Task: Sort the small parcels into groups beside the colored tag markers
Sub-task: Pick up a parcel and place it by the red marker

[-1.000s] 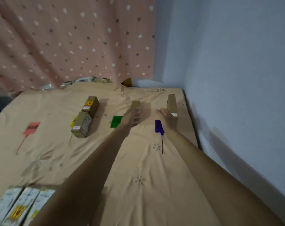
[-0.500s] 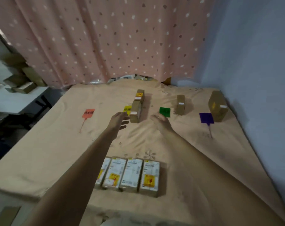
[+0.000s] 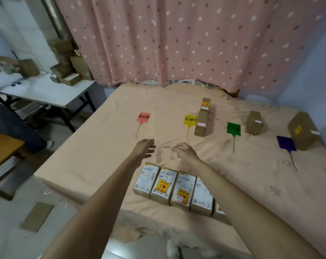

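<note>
Parcels [image 3: 177,187] of brown cardboard, rectangular and box-shaped, are seen on a peach bed cover [image 3: 95,150] printed with faint flowers. Five are laid in a row at the near edge, side by side and touching, their white printed labels turned up and their long axes running from the near edge toward the curtain; the fifth is mostly hidden behind the right forearm. Red-and-yellow stickers are carried on the second and third.

Four flat coloured tags with thin tails are set across the middle of the cover: an orange tag [image 3: 143,116], a yellow tag [image 3: 190,120], a green tag [image 3: 233,128] and a purple tag [image 3: 286,143]. Each tail is pointed roughly toward the near edge.

Two parcels [image 3: 203,118] are placed end to end just right of the yellow tag, long axes directed away from the viewer. One parcel [image 3: 254,122] is stood beside the green tag, and one larger parcel [image 3: 303,130] beside the purple tag. No parcel is found at the orange tag.

Above the cover, just beyond the near row, the left hand [image 3: 143,149] is held with fingers loosely spread, and the right hand [image 3: 184,152] with fingers curled but parted; nothing is gripped by either. A pink dotted curtain [image 3: 177,38] is hung behind.
</note>
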Motion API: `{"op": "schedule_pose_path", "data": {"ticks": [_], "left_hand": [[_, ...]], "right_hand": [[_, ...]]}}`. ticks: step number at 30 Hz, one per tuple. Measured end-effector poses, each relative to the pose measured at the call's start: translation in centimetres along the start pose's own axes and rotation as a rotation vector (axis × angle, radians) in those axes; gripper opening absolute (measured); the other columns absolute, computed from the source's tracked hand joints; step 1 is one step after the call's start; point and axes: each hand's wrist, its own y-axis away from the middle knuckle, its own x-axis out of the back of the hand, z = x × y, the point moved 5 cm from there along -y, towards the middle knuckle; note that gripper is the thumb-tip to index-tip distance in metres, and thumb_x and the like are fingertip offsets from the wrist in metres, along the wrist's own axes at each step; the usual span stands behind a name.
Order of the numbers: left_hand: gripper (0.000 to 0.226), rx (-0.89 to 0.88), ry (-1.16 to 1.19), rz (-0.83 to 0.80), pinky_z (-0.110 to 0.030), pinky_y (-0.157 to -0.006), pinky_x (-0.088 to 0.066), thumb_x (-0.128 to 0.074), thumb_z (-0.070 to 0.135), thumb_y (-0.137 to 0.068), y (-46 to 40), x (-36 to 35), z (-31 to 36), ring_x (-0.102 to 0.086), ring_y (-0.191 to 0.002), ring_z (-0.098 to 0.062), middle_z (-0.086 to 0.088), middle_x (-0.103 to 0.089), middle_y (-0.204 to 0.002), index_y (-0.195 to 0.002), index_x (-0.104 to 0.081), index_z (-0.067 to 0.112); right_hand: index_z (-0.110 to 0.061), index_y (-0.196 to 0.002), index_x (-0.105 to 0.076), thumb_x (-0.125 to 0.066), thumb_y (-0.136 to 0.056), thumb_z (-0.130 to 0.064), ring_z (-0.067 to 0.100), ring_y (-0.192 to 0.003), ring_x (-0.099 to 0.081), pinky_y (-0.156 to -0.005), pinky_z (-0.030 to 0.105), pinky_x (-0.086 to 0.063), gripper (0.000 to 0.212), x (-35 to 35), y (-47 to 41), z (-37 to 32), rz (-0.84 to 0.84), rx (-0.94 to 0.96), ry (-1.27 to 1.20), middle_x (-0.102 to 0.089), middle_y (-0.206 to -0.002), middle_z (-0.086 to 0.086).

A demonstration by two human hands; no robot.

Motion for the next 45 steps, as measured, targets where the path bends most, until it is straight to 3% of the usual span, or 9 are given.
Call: {"op": "schedule_pose_path", "data": {"ticks": [4, 9, 12, 15, 21, 27, 31, 34, 45], "left_hand": [[0.022, 0.076, -0.037, 0.029, -0.035, -0.082, -0.046, -0.049, 0.030, -0.096, -2.1, 4.1, -2.0, -0.058, -0.091, -0.025, -0.009, -0.063, -0.106, -0.105, -0.055, 0.010], [0.020, 0.210, -0.123, 0.002, -0.031, -0.074, -0.046, -0.050, 0.030, -0.095, -5.4, 7.3, -3.6, -0.058, -0.088, -0.024, -0.009, -0.062, -0.106, -0.103, -0.055, 0.012], [0.021, 0.244, -0.172, -0.025, -0.032, -0.078, -0.045, -0.051, 0.029, -0.095, -7.4, 8.1, -3.9, -0.057, -0.090, -0.025, -0.009, -0.060, -0.104, -0.105, -0.055, 0.011], [0.017, 0.277, -0.194, -0.060, -0.032, -0.077, -0.045, -0.051, 0.028, -0.095, -8.9, 8.5, -4.5, -0.057, -0.090, -0.024, -0.009, -0.060, -0.102, -0.097, -0.054, 0.012], [0.015, 0.298, -0.233, -0.181, -0.030, -0.071, -0.045, -0.050, 0.025, -0.095, -11.6, 8.8, -5.7, -0.056, -0.083, -0.022, -0.007, -0.060, -0.095, -0.098, -0.055, 0.011], [0.012, 0.308, -0.290, -0.352, -0.030, -0.072, -0.045, -0.052, 0.024, -0.094, -12.3, 8.8, -7.1, -0.057, -0.083, -0.022, -0.006, -0.061, -0.093, -0.094, -0.057, 0.013], [0.013, 0.321, -0.346, -0.433, -0.029, -0.070, -0.044, -0.051, 0.024, -0.094, -11.0, 8.2, -8.8, -0.055, -0.076, -0.019, -0.004, -0.058, -0.087, -0.094, -0.053, 0.011], [0.017, 0.331, -0.381, -0.474, -0.030, -0.073, -0.045, -0.051, 0.024, -0.094, -9.8, 7.4, -10.1, -0.055, -0.083, -0.021, -0.005, -0.056, -0.092, -0.100, -0.052, 0.008], [0.022, 0.417, -0.347, -0.450, -0.030, -0.074, -0.040, -0.043, 0.013, -0.094, -8.3, 5.9, -14.8, -0.047, -0.086, -0.022, -0.001, -0.050, -0.079, -0.074, -0.047, 0.016]], "right_hand": [[-0.022, -0.112, -0.048, -0.064, -0.082, -0.037, 0.023, -0.102, -0.063, -0.090, 0.036, -0.053, 0.037, -6.2, -3.3, 0.3, -0.140, -0.109, 0.078, -0.059, -0.110, 0.001], [-0.011, -0.133, -0.044, -0.059, -0.087, -0.030, 0.025, -0.092, -0.062, -0.080, 0.036, -0.054, 0.052, -10.6, -5.8, -0.9, -0.233, -0.191, 0.121, -0.055, -0.098, 0.006], [-0.011, -0.116, -0.050, -0.061, -0.086, -0.031, 0.025, -0.097, -0.063, -0.086, 0.036, -0.055, 0.038, -11.5, -7.4, -1.1, -0.232, -0.220, 0.147, -0.054, -0.099, 0.004], [-0.011, -0.099, -0.051, -0.059, -0.087, -0.022, 0.019, -0.073, -0.056, -0.068, 0.029, -0.049, 0.018, -11.5, -8.4, -1.6, -0.190, -0.212, 0.140, -0.052, -0.078, 0.002], [-0.028, -0.110, -0.050, -0.066, -0.079, -0.031, 0.018, -0.082, -0.058, -0.063, 0.025, -0.047, 0.036, -11.7, -9.0, -2.1, -0.133, -0.231, 0.180, -0.055, -0.076, -0.004], [-0.024, -0.077, -0.052, -0.058, -0.086, -0.045, 0.013, -0.076, -0.056, -0.063, 0.022, -0.043, 0.023, -12.8, -6.9, -1.0, 0.047, -0.281, 0.246, -0.060, -0.084, -0.003], [-0.010, -0.111, -0.057, -0.057, -0.086, -0.047, 0.022, -0.089, -0.059, -0.078, 0.034, -0.050, 0.045, -14.2, -4.6, 1.1, 0.140, -0.354, 0.291, -0.065, -0.103, 0.006], [-0.010, -0.132, -0.047, -0.052, -0.089, -0.039, 0.023, -0.099, -0.058, -0.070, 0.030, -0.045, 0.052, -15.2, -2.8, 2.8, 0.156, -0.408, 0.305, -0.060, -0.119, 0.007], [-0.014, -0.146, -0.038, -0.053, -0.089, -0.033, 0.026, -0.121, -0.055, -0.090, 0.032, -0.045, 0.062, -16.5, -3.6, 5.0, 0.161, -0.411, 0.325, -0.052, -0.140, 0.010]]}}
